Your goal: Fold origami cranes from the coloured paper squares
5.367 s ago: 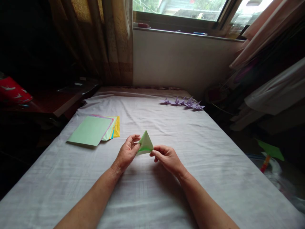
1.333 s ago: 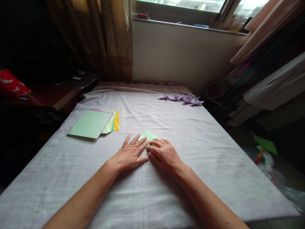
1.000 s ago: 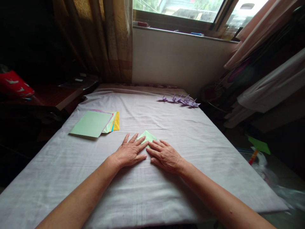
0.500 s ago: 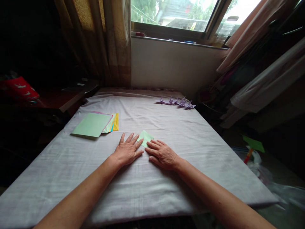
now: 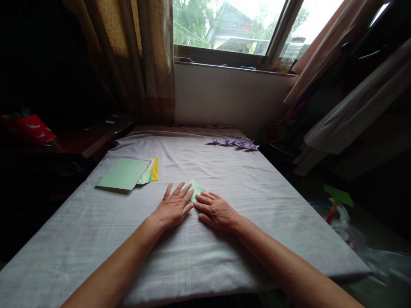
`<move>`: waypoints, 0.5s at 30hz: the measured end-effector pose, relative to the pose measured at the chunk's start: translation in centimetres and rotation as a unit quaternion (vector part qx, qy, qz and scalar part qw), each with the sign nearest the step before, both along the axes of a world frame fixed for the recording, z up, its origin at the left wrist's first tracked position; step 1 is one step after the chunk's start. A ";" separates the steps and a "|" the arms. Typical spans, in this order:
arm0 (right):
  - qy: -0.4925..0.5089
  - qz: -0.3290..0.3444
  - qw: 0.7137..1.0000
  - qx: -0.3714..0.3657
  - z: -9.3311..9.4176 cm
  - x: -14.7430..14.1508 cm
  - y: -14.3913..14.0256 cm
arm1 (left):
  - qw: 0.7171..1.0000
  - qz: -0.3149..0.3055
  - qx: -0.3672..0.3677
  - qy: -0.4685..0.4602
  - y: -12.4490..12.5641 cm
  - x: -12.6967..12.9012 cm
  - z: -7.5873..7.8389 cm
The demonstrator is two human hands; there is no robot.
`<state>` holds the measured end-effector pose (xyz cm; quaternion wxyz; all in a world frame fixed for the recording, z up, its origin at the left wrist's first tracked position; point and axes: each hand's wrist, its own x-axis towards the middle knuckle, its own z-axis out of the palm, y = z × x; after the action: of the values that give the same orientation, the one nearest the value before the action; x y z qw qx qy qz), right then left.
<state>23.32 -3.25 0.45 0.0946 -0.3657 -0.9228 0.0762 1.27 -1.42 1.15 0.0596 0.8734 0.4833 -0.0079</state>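
Both of your hands lie flat, palms down, on the white cloth [image 5: 205, 256] that covers the table, and neither one grasps anything. Your left hand [image 5: 173, 208] has its fingers spread and pointing away from you, tilted a little toward the right; your right hand [image 5: 215, 209] lies beside it with its fingers angled toward the left, so the two sets of fingertips meet near the middle. The folded green paper [image 5: 194, 188] lies flat just beyond those fingertips, on the far side of your hands. Only its far part shows as a small diamond with one corner pointing away from you; the near part is hidden under your fingers, so you press it rather than hold it. Both hands touch it, and neither is clearly nearer. Its full outline, and so its long axis, cannot be told. A stack of coloured paper sheets [image 5: 126, 173] lies well off to the left, apart from your hands, and a row of purple paper cranes [image 5: 234, 142] stands near the far right edge of the table.
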 end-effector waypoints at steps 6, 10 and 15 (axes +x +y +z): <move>-0.001 -0.054 0.998 -0.038 0.1 0.2 0.4 | 0.998 -0.026 -0.056 0.005 0.2 0.1 0.1; -0.009 -0.122 0.992 -0.042 0.1 -0.3 0.3 | 0.998 -0.023 -0.053 -0.006 0.2 0.0 -0.1; -0.017 -0.199 0.979 -0.042 -0.1 -1.1 0.1 | 0.998 -0.027 -0.057 -0.032 0.2 -0.2 -0.3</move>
<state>22.21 -3.17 0.32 0.0768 -0.5471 -0.8289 0.0877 1.11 -1.21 0.89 0.1244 0.8812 0.4560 -0.0090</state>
